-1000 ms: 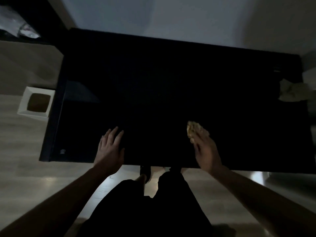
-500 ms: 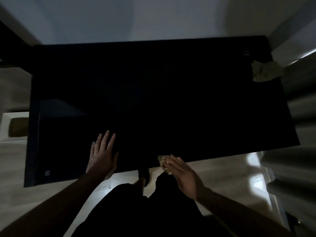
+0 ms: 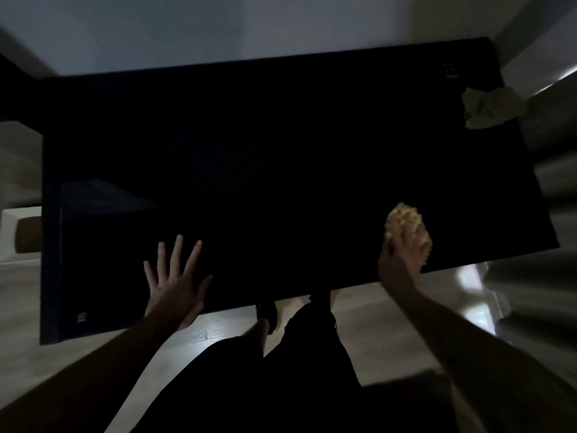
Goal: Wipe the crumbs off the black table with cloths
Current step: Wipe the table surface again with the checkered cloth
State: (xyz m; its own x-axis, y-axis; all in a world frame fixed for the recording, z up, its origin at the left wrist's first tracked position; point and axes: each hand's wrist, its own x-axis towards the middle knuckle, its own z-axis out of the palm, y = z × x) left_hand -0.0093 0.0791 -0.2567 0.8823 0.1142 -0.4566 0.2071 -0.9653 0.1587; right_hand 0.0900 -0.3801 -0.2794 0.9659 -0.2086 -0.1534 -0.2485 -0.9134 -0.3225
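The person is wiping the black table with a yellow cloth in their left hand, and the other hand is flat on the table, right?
Not quite. The head view shows the yellow cloth under the right hand; the left hand lies flat on the black table.

Glossy black table [image 3: 281, 170], nubbly yellow cloth [image 3: 406, 218], shiny wood-look floor [image 3: 368, 310]

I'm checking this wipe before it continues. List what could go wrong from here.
1. The right hand presses the yellow cloth close to the near edge of the table; a pull toward the body would likely push crumbs onto the floor.
2. The scene is dim and the tabletop black, so no crumbs show; patches could be missed.
3. The second cloth overhangs the far right corner and could slip off if the table is jolted.
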